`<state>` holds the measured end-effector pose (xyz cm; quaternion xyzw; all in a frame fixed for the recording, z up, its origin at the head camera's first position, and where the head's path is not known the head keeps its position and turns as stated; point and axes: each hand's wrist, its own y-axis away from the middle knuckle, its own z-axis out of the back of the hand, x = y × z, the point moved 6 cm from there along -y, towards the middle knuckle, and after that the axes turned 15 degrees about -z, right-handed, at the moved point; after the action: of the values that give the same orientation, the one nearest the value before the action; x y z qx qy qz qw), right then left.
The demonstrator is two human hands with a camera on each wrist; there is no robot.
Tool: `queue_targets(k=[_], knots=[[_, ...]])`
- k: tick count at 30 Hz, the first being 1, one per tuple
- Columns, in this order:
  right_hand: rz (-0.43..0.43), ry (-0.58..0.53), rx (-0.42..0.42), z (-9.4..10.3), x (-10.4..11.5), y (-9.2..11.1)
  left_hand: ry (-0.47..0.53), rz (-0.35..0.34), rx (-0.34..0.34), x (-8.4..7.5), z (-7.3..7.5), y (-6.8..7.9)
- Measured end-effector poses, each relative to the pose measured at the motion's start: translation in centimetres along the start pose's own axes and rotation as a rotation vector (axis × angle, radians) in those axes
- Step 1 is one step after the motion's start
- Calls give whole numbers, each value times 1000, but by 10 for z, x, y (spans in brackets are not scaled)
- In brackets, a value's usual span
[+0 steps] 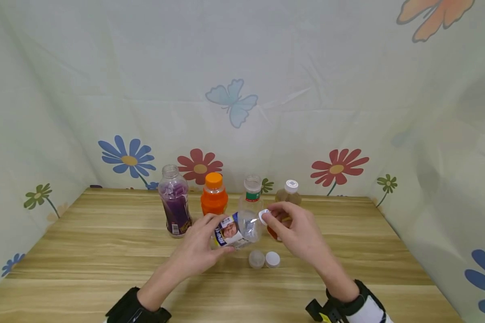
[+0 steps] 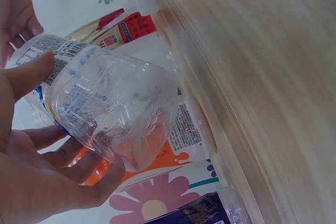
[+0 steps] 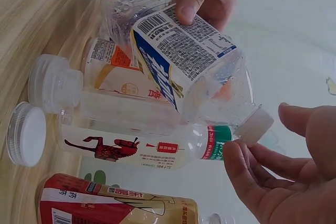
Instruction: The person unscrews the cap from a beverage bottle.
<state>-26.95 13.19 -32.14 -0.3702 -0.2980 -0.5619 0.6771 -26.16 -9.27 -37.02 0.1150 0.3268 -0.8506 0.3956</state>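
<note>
A clear plastic bottle [image 1: 248, 228] with a blue-and-white label lies tilted in the air, its neck toward the right. My left hand [image 1: 198, 244] grips it round the label, thumb on the near side and fingers curled beneath, as the left wrist view shows. On the bottle's neck sits a white cap [image 3: 256, 126]. The right hand [image 1: 301, 229] has its thumb and fingertips at this cap, pinching it from either side. Below the bottle, a translucent cap [image 1: 256, 259] and a white cap [image 1: 272, 259] lie side by side on the wooden table [image 1: 85, 251].
Behind the hands stand a purple-labelled bottle [image 1: 174, 202] with an uncapped neck, an orange bottle [image 1: 214, 199] with an orange cap, a clear uncapped bottle [image 1: 252, 185], and a white-capped bottle [image 1: 288, 194] partly hidden by the right hand. A flower-printed curtain [image 1: 266, 143] hangs behind the table.
</note>
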Motion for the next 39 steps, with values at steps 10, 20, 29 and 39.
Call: queue_targets(k=[10,20,29,39], knots=[[44,42,-14,-1,5,2,-54,-30,19,-1,-2,1],[130,46,17,-2,8,4,-66,-27,33,-2,-3,1],[170,61,28,-3,9,5,-57,-36,39,-1,-4,1],[185,108,47,-3,11,6,-21,-20,58,1,-5,1]])
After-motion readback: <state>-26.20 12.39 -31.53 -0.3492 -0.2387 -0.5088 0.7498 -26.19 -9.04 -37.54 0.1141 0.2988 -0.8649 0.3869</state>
